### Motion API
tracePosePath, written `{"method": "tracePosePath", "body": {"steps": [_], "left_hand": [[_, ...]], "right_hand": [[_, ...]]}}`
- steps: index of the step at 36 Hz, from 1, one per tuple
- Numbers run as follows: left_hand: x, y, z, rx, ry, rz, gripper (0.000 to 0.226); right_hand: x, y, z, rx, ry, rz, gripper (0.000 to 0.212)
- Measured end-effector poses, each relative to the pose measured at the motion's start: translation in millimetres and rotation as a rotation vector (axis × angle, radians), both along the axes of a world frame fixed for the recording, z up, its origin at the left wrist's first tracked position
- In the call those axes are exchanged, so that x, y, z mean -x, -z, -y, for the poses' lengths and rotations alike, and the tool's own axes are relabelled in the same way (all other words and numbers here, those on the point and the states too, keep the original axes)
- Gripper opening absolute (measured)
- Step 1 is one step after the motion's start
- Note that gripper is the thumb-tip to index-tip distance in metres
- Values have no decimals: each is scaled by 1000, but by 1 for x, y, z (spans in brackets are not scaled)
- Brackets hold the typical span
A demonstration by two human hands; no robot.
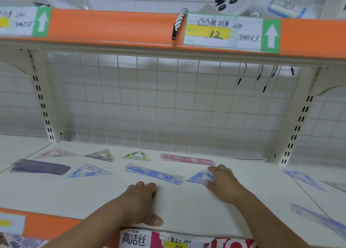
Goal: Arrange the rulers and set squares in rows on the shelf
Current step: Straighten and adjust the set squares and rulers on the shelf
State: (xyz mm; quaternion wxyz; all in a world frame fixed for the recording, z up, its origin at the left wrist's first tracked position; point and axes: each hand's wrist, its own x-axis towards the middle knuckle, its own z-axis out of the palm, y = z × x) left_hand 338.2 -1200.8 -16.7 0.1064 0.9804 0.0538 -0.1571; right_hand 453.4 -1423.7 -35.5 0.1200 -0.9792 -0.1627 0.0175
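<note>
Our right hand [222,184] grips the right corner of a blue set square [199,177], which lies flat at the right end of the front row on the shelf [187,210]. Our fingers are curled over its far edge. Our left hand [142,201] rests on the shelf nearer us, fingers curled under, holding nothing. The front row also holds purple rulers [40,166], a second blue square [89,171] and blue rulers [154,173]. Behind lie a pink square [56,152], a grey square [101,155], a green square [137,155] and pink rulers [187,158].
</note>
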Motion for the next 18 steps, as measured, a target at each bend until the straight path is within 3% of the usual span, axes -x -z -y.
{"method": "tracePosePath", "body": {"steps": [4,11,18], "left_hand": [[1,0,1,-8,4,5,69],[3,3,1,-30,-7,36,69],[11,4,2,21,-83,183,47]], "right_hand": [[7,-7,-2,1,-30,37,50],[28,-14,-10,46,-115,56,43],[55,-21,-22,83,-160,96,20]]}}
